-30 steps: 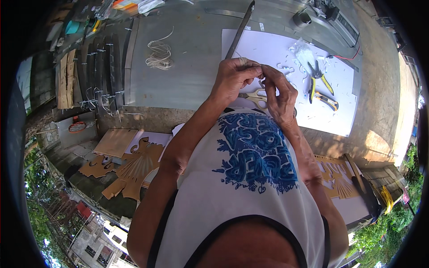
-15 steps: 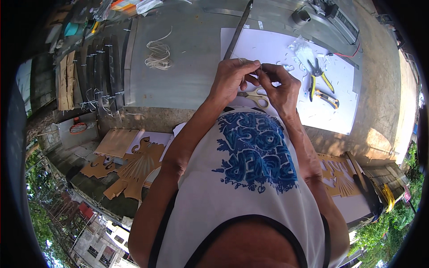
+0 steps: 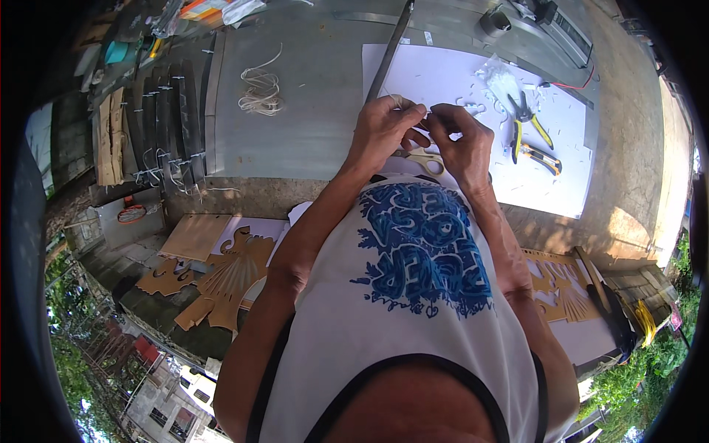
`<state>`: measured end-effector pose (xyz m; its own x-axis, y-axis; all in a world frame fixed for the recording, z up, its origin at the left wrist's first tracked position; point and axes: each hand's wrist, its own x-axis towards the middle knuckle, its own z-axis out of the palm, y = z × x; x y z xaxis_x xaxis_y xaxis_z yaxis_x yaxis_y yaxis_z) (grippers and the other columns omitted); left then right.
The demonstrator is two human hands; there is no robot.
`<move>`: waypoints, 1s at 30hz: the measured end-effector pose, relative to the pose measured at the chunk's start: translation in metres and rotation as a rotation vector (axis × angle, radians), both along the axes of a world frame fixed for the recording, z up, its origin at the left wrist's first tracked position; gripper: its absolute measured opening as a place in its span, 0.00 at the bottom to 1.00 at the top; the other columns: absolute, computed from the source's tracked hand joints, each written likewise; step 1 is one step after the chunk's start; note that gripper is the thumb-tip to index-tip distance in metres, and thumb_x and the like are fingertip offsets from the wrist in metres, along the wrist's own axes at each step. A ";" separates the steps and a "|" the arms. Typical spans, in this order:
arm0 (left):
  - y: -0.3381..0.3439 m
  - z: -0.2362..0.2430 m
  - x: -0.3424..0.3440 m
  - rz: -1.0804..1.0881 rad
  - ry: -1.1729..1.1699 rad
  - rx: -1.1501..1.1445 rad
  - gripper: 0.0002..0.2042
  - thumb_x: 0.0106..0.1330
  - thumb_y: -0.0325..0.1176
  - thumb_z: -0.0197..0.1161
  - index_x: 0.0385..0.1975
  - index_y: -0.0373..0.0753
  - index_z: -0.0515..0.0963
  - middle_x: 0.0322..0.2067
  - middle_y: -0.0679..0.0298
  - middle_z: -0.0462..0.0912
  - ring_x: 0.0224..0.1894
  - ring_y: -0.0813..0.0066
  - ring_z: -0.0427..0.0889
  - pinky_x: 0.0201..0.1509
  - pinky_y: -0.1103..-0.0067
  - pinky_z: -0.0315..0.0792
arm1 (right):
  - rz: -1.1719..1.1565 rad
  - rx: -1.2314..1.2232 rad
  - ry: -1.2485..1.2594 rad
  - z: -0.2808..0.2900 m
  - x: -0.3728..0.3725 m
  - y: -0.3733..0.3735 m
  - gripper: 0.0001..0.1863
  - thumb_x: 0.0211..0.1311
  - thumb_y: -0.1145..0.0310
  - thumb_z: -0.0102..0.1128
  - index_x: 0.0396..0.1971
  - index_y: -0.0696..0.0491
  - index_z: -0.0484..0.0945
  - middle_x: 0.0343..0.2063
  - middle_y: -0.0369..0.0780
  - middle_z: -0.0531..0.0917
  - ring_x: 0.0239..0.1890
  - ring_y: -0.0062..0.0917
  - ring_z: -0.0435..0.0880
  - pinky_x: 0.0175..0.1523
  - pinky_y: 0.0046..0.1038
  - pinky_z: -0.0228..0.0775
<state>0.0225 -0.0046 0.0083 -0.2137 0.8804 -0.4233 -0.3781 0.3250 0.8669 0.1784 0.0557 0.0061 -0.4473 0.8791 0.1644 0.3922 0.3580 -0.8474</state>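
Observation:
My left hand point(image 3: 380, 129) is closed at the middle of the view, thumb and forefinger meeting my right hand point(image 3: 461, 140); what they pinch is too small to make out. Something pale lies across my left knuckles. A long dark strip point(image 3: 388, 63) runs up from behind my left hand; whether it is held is hidden. Below my fingers are scissors point(image 3: 425, 159), partly hidden. On the white sheet point(image 3: 554, 192) to the right lie yellow-black pliers point(image 3: 517, 136), a yellow-black cutter point(image 3: 540, 159), a plastic bag point(image 3: 498, 77) and small white scraps.
Left on the metal sheet point(image 3: 295, 148) lies a tangle of white cord point(image 3: 258, 96), beside dark strips point(image 3: 166, 125) and wood pieces point(image 3: 109, 136). Cut-out brown boards point(image 3: 229, 273) lie lower left, others point(image 3: 565, 306) lower right. A grey cylinder point(image 3: 495, 26) and metal tool point(image 3: 561, 33) stand at the back.
My right hand's fingers have shifted and bent over more at the pinch point. The pale loop on my left hand shows less. The view has moved slightly.

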 end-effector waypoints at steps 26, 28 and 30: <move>-0.001 -0.002 -0.009 -0.107 0.045 -0.042 0.09 0.69 0.31 0.64 0.39 0.30 0.79 0.32 0.55 0.87 0.28 0.69 0.88 0.28 0.82 0.75 | 0.240 0.439 -0.189 -0.019 0.010 0.003 0.09 0.56 0.76 0.66 0.36 0.53 0.76 0.28 0.40 0.78 0.32 0.36 0.81 0.31 0.37 0.75; 0.002 -0.005 -0.011 -0.152 0.034 -0.050 0.09 0.69 0.32 0.64 0.40 0.31 0.79 0.33 0.55 0.87 0.30 0.68 0.88 0.29 0.81 0.75 | 0.243 0.423 -0.188 -0.019 0.011 0.004 0.08 0.56 0.76 0.65 0.35 0.53 0.76 0.27 0.41 0.78 0.31 0.37 0.82 0.31 0.37 0.75; 0.003 -0.011 -0.015 -0.177 -0.015 -0.037 0.10 0.69 0.32 0.65 0.42 0.31 0.79 0.34 0.55 0.87 0.31 0.68 0.88 0.30 0.80 0.75 | 0.209 0.335 -0.158 -0.019 0.011 0.004 0.07 0.56 0.76 0.64 0.34 0.54 0.76 0.27 0.42 0.80 0.29 0.37 0.83 0.31 0.37 0.75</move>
